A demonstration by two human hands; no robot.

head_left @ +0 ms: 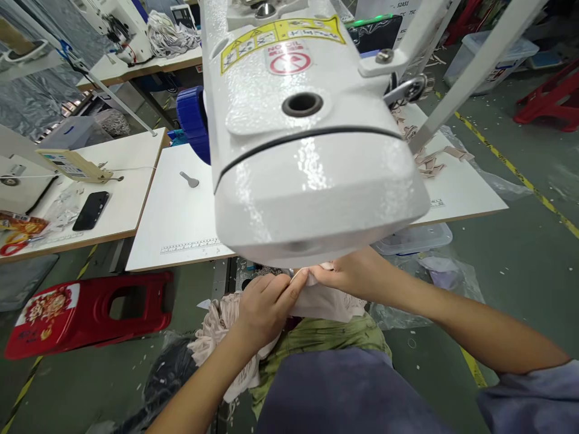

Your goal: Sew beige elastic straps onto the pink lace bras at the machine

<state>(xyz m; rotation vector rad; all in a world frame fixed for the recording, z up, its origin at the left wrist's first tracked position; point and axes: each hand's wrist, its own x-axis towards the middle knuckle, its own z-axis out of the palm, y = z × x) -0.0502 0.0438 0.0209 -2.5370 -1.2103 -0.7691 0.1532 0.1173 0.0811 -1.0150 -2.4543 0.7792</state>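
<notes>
Below the white sewing machine head (316, 193), my left hand (269, 298) pinches the edge of a pale pink fabric (323, 301) between thumb and fingers. My right hand (350, 274) grips the same fabric just to the right, with its fingertips partly hidden under the machine. Both thumbs nearly touch. The fabric hangs over my lap, and a bundle of pale pink strips (221, 328) lies at the left of my lap. The needle area is hidden behind the machine head.
White tabletops (181, 211) flank the machine, with a small metal tool (189, 179) on the left one. Further left are a black phone (91, 211), red-handled scissors (15, 244) and a red stool (90, 307). Fabric pieces (429, 166) lie at the right.
</notes>
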